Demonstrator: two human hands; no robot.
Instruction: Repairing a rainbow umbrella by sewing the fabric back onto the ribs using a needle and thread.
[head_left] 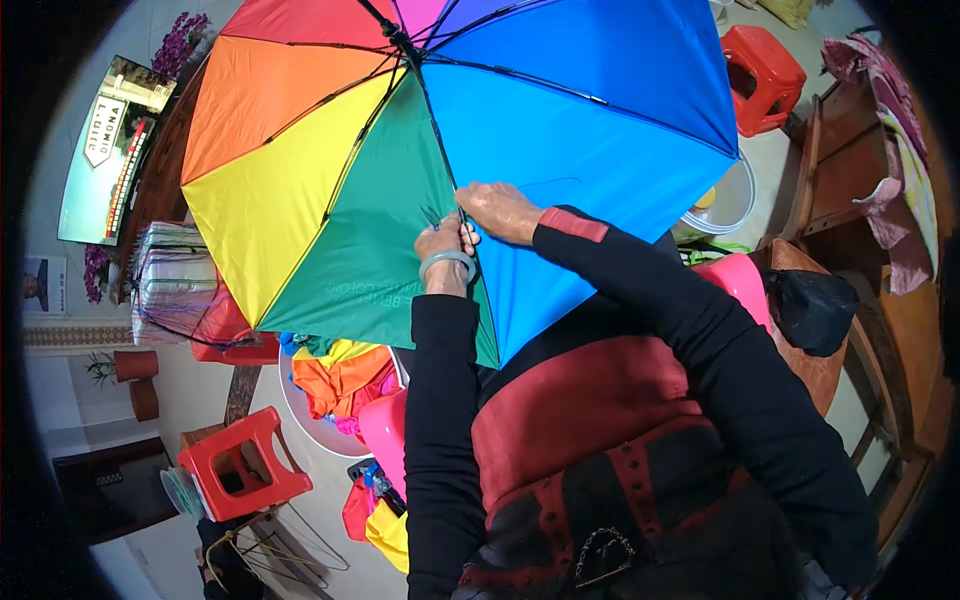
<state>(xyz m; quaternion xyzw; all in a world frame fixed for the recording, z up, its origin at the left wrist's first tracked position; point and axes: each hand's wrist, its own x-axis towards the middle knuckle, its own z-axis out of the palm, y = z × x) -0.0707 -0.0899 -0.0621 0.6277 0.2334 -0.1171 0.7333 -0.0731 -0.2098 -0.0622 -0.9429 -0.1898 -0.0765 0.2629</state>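
Note:
A rainbow-coloured umbrella (570, 130) is spread open in front of me, its dark ribs and central shaft facing me. Along the rib between the green and light-blue panels, both hands meet. My left hand (447, 243), with a pale bangle on the wrist, is closed around a small bunch of dark threads (430, 215). Just above and to the right, my right hand (500, 211) pinches at that same rib, fingers closed. A thin dark thread curves over the blue panel beside it. What exactly lies between the right fingertips is hidden.
A white basin (322, 432) of colourful folded fabric stands at lower left, near a red stool (245, 465). More bright umbrellas (385, 525) lie below it. At right are another red stool (765, 78), a clear bucket (735, 195) and a wooden chair (850, 150). A lit screen (115, 150) is at far left.

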